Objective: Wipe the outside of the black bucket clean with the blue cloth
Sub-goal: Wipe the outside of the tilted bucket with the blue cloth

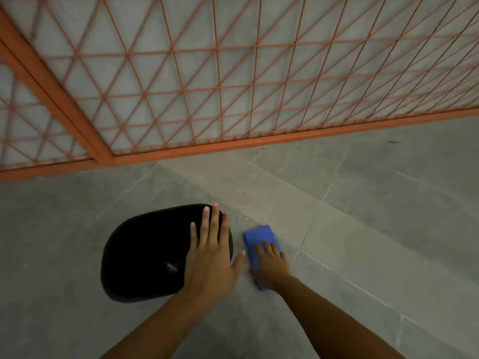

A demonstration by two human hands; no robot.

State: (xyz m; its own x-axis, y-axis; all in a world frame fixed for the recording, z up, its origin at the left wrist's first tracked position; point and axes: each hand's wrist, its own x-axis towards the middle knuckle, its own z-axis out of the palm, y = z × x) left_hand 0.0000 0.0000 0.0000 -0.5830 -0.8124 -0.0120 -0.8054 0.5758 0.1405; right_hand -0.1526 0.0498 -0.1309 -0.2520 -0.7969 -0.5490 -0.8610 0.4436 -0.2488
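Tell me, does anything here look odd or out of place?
Only the black bucket: it sits on the grey floor showing a closed dark surface, so it looks upturned or on its side. The left hand lies flat over it. The right hand rests on the blue cloth beside it. Nothing looks spilled or broken.

One black bucket [145, 255] at lower left, one blue cloth [256, 242] beside it, two hands, and one orange grille [233, 86] across the top.

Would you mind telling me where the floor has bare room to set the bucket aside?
Bare floor lies left of the black bucket and right of the blue cloth, toward the orange grille. It is crowded between bucket and cloth, where the left hand and right hand meet.
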